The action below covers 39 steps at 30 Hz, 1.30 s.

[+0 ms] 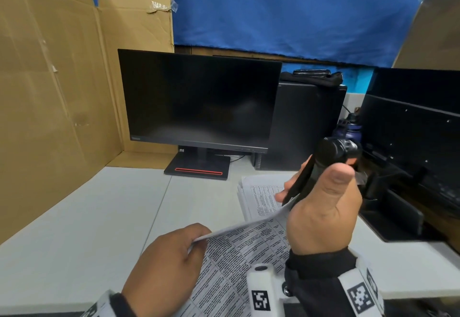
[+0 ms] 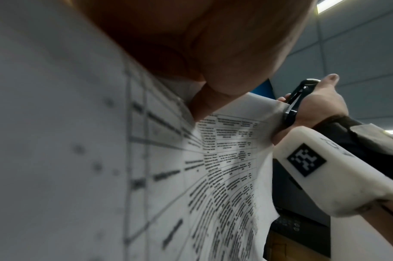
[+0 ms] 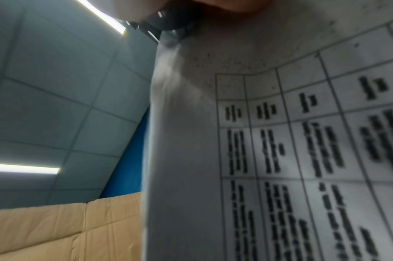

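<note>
My left hand (image 1: 198, 240) pinches the left edge of a set of printed sheets (image 1: 239, 249) with tables of text, lifted off the white table (image 1: 87, 217). My right hand (image 1: 315, 182) grips a black stapler (image 1: 323, 157), thumb on top and fingers curled round it. The stapler's mouth sits over the sheets' far right corner. In the left wrist view the sheets (image 2: 224, 159) run from my left hand's fingers (image 2: 213, 44) to the stapler (image 2: 296, 98). The right wrist view shows the sheets (image 3: 280, 141) close up, with the stapler (image 3: 168, 23) at their top.
A stack of more printed paper (image 1: 261, 192) lies on the table behind the hands. A dark monitor (image 1: 199, 102) and a black computer tower (image 1: 303, 122) stand at the back. Cardboard walls (image 1: 49, 92) close the left; black equipment (image 1: 410, 142) and a bottle (image 1: 348, 127) are right.
</note>
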Each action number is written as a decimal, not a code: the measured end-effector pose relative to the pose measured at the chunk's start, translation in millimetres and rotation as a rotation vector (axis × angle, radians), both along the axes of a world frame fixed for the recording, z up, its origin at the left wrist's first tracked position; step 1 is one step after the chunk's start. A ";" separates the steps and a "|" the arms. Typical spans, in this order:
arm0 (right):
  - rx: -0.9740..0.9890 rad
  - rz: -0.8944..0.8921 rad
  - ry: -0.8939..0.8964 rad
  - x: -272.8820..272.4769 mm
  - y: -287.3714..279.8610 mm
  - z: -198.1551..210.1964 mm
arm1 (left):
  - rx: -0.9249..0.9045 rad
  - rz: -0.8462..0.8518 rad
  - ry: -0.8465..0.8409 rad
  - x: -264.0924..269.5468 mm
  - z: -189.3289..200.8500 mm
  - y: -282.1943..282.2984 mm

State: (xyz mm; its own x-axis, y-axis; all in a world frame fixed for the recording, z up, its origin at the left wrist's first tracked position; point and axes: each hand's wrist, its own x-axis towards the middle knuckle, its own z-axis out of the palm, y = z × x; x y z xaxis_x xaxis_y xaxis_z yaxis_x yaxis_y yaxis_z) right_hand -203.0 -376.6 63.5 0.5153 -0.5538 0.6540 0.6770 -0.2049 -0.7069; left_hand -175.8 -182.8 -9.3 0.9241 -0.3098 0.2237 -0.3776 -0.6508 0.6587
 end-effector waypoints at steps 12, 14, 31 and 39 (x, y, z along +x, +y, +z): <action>-0.346 -0.176 0.576 22.0 -118.5 2.5 | -0.207 0.136 0.168 24.0 -4.3 22.5; -0.551 -0.286 0.943 31.3 -164.9 -19.2 | -0.409 0.190 0.311 31.6 -3.0 30.9; -1.036 -0.261 1.390 43.0 -188.0 -59.2 | -0.773 0.109 0.692 58.7 -24.8 -29.8; -1.140 -0.207 1.431 53.8 -194.0 -72.5 | -0.602 0.153 0.746 85.5 -38.1 -87.0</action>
State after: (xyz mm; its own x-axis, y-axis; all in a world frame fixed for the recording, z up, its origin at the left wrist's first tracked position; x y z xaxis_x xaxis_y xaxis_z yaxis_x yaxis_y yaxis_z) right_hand -149.2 -570.6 -9.0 0.9380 -0.3280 -0.1126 -0.3408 -0.9318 -0.1248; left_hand -90.3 -269.8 -47.4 0.9135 -0.2001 -0.3542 0.3326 -0.1338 0.9335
